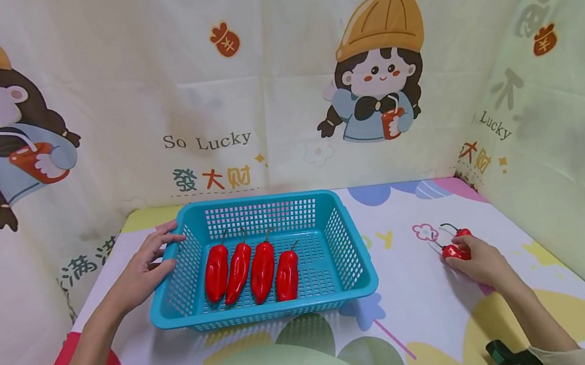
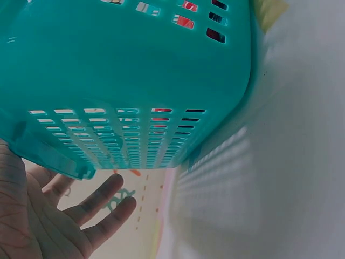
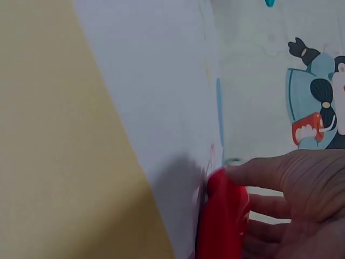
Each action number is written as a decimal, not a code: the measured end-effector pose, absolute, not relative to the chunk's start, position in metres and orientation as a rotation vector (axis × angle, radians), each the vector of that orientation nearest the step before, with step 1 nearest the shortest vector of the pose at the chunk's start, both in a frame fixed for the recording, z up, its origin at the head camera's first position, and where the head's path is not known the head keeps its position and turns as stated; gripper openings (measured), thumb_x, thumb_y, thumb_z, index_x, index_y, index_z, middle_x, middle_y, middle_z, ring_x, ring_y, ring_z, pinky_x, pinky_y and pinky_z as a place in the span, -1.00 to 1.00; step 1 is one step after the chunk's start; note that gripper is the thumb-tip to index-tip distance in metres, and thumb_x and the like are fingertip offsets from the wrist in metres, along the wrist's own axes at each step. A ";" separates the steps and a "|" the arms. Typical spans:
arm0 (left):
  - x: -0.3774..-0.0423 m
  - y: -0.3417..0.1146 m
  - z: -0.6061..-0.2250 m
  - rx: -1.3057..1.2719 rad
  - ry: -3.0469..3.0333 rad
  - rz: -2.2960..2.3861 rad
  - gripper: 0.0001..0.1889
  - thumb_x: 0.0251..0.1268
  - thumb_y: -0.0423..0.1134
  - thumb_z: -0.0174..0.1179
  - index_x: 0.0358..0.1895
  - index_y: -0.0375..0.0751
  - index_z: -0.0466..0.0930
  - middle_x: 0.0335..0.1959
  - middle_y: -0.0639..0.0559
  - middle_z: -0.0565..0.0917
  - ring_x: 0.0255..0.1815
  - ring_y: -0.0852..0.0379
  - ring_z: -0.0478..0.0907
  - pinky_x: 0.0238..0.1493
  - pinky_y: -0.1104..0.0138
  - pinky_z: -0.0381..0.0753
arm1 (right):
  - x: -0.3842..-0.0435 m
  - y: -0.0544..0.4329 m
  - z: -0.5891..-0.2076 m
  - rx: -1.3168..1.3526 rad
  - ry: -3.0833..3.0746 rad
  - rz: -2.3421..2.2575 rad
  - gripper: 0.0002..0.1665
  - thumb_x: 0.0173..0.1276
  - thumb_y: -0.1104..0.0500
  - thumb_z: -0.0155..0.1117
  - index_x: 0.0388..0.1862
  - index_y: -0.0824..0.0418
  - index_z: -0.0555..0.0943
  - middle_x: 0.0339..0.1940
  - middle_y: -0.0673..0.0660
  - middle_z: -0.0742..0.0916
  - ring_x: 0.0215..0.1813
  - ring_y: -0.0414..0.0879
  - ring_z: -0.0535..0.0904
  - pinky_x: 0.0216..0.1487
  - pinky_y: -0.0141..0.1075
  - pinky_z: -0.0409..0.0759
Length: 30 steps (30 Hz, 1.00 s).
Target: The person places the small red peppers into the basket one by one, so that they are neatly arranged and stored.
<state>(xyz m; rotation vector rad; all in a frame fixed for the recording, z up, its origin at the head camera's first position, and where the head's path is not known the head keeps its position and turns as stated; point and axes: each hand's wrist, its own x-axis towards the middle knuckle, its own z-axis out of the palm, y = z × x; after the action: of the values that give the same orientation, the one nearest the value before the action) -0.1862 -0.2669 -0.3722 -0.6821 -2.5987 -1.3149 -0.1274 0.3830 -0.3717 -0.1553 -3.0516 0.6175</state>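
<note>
A blue plastic basket (image 1: pixel 306 306) stands on the table with several glossy red chili peppers (image 1: pixel 263 272) lying side by side in it, dark stems toward the back. My left hand (image 1: pixel 138 278) rests at the basket's left rim, and the left wrist view shows its fingers spread and straight beside the holed wall. Off to the right of the basket, my right hand (image 1: pixel 479 260) pinches a red chili pepper (image 3: pixel 218 216) between thumb and fingers. Two stems and two red tops show at that hand in the head view, the second pepper (image 1: pixel 461 232) lying just behind.
A patterned cloth (image 1: pixel 410 313) with flowers and coloured shapes covers the table. Behind and at the sides hang pale printed curtains (image 1: pixel 281 87) that border the table's back and side edges.
</note>
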 end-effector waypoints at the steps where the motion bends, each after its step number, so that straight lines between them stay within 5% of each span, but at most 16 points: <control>1: -0.186 -0.267 -0.372 -0.684 -2.599 -1.312 -0.44 0.31 -0.38 0.22 0.40 -0.28 0.40 0.61 -0.30 0.08 0.28 -0.48 0.40 -0.05 -0.17 0.72 | -0.128 0.383 -0.373 -0.145 -3.064 0.614 -0.22 0.32 0.06 0.39 0.29 0.58 0.38 0.14 0.67 0.53 0.13 0.56 0.45 0.05 0.35 0.58; 22: -0.185 -0.267 -0.372 -0.685 -2.590 -1.304 -0.43 0.29 -0.39 0.23 0.39 -0.28 0.40 0.61 -0.32 0.09 0.29 -0.51 0.39 -0.11 -0.12 0.75 | -0.125 0.376 -0.366 -0.175 -3.073 0.680 -0.09 0.35 -0.08 0.40 0.40 0.50 0.30 0.19 0.60 0.50 0.17 0.49 0.40 -0.13 0.15 0.74; 30: -0.186 -0.266 -0.372 -0.675 -2.601 -1.308 -0.43 0.30 -0.38 0.23 0.39 -0.28 0.40 0.61 -0.30 0.08 0.29 -0.49 0.38 -0.08 -0.13 0.74 | -0.125 0.364 -0.355 -0.148 -3.023 0.745 -0.15 0.37 0.02 0.38 0.41 0.50 0.28 0.18 0.59 0.52 0.13 0.45 0.46 -0.18 0.03 0.76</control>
<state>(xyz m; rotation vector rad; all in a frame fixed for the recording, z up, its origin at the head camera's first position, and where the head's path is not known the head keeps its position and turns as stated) -0.1856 -0.2663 -0.3716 -0.6755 -2.6008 -1.3077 -0.1249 0.3642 -0.3553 -0.1484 -3.0234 0.7452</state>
